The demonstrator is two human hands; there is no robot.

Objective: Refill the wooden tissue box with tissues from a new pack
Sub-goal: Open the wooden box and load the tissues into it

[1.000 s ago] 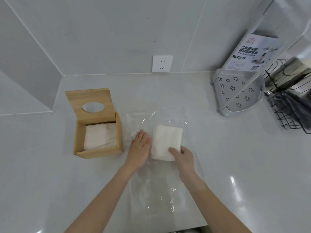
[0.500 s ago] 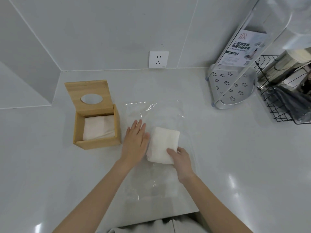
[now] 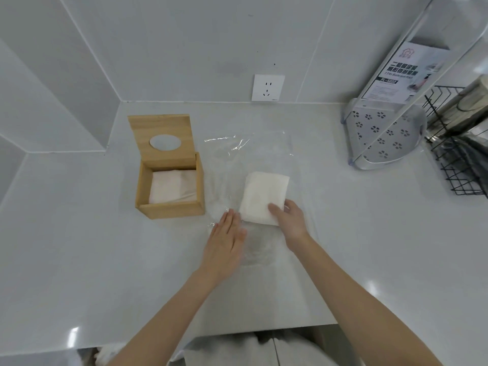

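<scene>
The wooden tissue box (image 3: pixel 171 208) stands on the white counter, left of centre, its lid with an oval hole (image 3: pixel 161 140) tipped up at the back. Some white tissues (image 3: pixel 173 186) lie inside it. To its right a clear plastic wrapper (image 3: pixel 245 154) is spread flat on the counter. A white tissue stack (image 3: pixel 261 194) rests on the wrapper. My right hand (image 3: pixel 290 220) grips the stack's near right corner. My left hand (image 3: pixel 225 239) lies flat and open on the wrapper, just left of the stack's near edge.
A white perforated corner shelf (image 3: pixel 383 138) with a printed label stands at the back right. A black wire rack (image 3: pixel 459 159) is at the far right. A wall socket (image 3: pixel 267 87) sits behind the wrapper. The counter's front edge (image 3: pixel 237 336) runs close to my body.
My left hand has slid back toward me, off the stack's left side and onto the wrapper. My right hand keeps its hold on the stack. The camera has tilted.
</scene>
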